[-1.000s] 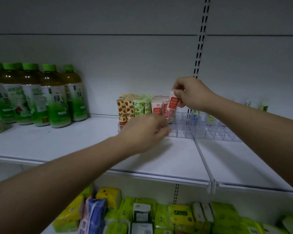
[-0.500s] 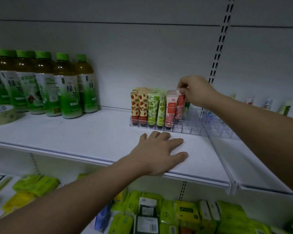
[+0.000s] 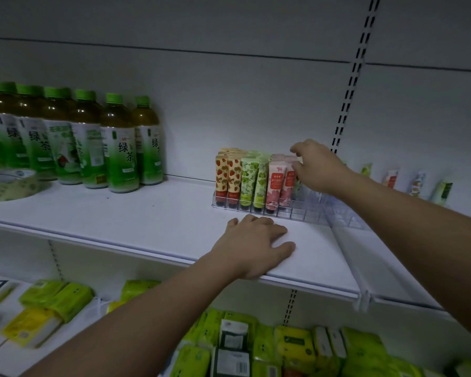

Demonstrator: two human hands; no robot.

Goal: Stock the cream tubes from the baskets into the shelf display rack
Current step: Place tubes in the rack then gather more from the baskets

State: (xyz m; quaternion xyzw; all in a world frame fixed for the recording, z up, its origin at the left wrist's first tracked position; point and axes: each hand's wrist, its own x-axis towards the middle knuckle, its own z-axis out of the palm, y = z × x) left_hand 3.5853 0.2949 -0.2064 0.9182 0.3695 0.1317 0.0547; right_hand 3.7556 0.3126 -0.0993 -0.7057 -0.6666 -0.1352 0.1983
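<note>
A clear divided display rack [image 3: 306, 214] stands at the back of the white shelf [image 3: 136, 213]. Its left slots hold upright cream tubes: strawberry-print ones [image 3: 228, 177], green ones [image 3: 254, 180] and pink ones [image 3: 275, 183]. My right hand [image 3: 317, 167] reaches in from the right, its thumb and forefinger pinched at the top of the rightmost pink tube [image 3: 290, 179], which stands in the rack. My left hand [image 3: 256, 246] lies flat, fingers spread, on the shelf just in front of the rack and holds nothing. No basket is in view.
Green tea bottles [image 3: 120, 148] line the shelf's back left, and a tape roll [image 3: 10, 183] lies at the far left. More tubes [image 3: 391, 178] stand farther right behind my right arm. Green and yellow tissue packs [image 3: 294, 346] fill the lower shelf.
My left hand dropped from the rack and now rests flat on the shelf. My right hand lowered the pink tube into its slot beside the other pink tubes.
</note>
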